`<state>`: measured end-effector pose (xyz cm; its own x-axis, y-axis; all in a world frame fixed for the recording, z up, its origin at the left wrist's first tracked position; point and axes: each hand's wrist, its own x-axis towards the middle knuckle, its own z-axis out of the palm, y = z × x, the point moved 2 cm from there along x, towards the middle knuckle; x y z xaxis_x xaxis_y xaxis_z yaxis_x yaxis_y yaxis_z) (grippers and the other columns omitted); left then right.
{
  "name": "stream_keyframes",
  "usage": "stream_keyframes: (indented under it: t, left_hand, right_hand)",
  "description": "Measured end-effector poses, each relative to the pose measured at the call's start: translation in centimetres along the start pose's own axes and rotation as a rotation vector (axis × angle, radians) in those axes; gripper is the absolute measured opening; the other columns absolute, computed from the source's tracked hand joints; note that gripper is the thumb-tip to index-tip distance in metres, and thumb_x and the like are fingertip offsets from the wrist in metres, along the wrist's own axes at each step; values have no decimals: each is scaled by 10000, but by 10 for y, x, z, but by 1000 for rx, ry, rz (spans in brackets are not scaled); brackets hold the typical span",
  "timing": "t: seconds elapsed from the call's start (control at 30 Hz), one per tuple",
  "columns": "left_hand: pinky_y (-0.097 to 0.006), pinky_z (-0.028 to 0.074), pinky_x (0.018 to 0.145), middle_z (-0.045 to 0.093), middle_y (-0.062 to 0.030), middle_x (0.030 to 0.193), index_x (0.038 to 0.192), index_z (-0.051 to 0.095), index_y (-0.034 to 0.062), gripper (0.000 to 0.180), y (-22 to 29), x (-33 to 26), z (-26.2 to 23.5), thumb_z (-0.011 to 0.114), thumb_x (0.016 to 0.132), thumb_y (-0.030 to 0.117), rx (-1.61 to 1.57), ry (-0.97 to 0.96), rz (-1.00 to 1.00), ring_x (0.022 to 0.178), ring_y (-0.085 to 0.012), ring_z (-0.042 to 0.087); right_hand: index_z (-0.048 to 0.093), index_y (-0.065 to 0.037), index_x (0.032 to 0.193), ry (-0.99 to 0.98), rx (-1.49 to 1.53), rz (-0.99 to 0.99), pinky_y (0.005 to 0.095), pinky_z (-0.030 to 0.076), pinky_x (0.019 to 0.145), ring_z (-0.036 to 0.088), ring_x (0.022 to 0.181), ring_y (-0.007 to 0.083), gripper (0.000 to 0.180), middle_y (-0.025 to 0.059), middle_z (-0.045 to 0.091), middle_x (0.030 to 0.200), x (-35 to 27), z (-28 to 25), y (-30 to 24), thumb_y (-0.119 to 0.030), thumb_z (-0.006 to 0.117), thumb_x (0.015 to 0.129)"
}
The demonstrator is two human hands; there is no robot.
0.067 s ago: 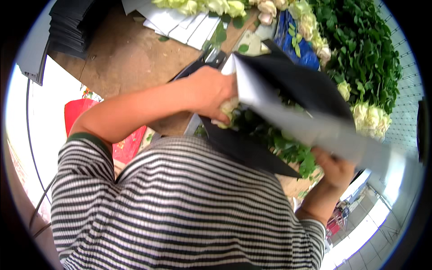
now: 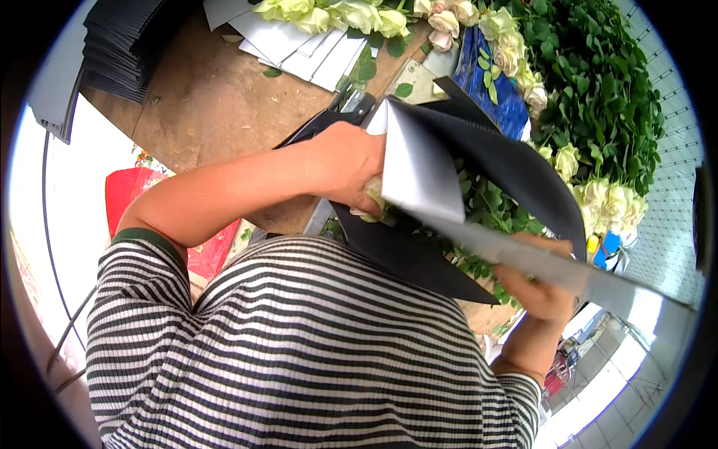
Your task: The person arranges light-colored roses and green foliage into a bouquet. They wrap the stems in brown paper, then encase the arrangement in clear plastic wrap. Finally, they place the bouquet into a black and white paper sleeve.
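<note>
A person in a black-and-white striped knit top (image 2: 299,352) looks down at their own two hands, which hold a bundle of pale cream roses with green leaves (image 2: 479,209) above a worn brown wooden table (image 2: 217,97). The bundle sits between the hands, just in front of the chest, and is mostly wrapped in a large stiff sheet that is black on one side and white on the other (image 2: 486,161). The left hand (image 2: 348,161) reaches across from the left, fingers curled closed around the rose heads and the sheet's near edge, where one cream bloom peeks out under the knuckles. The right hand (image 2: 542,288) is lower right, gripping the long white edge of the sheet from beneath (only the thumb and part of the palm show; the fingers are hidden behind the paper).

Just beyond the left hand, a black stapler (image 2: 340,112) lies on the table. Farther back are loose white sheets (image 2: 299,49) and a row of cream roses (image 2: 351,13) along the top edge. A dense bank of green rose foliage (image 2: 598,82) fills the upper right, with more cream blooms and a blue plastic wrap (image 2: 490,82) beside it. A stack of dark sheets (image 2: 120,45) sits at upper left, and a red bag (image 2: 131,194) lies below the left forearm.
</note>
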<state>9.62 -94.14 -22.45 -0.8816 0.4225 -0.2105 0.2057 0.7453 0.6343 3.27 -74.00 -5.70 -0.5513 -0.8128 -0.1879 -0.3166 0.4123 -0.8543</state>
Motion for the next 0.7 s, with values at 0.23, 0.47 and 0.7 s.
stream_keyframes:
  t: [0.23,0.47,0.7]
  left_hand:
    - [-378,492,829,516,-187,1220,1250,520,65,467,-30,-17,46,584,792,124,-423,505,54,1024,-359,569]
    - [-363,475,731,538,-106,984,965,554,46,218,-10,-33,13,598,751,44,-469,512,229,911,-292,554]
    - [-426,450,787,470,-89,1324,925,697,117,289,24,5,17,700,645,191,134,15,352,1149,-259,430]
  right_hand:
    - [617,-18,1073,-407,-189,-188,357,529,848,638,1007,307,337,125,655,1077,0,56,68,-49,628,738]
    - [615,-79,1064,-467,-328,-207,329,548,762,647,957,255,290,67,656,1082,5,73,77,-98,581,777]
    - [579,-140,1165,-533,-433,-112,374,520,776,631,946,267,323,40,643,1081,-3,71,95,-153,488,855]
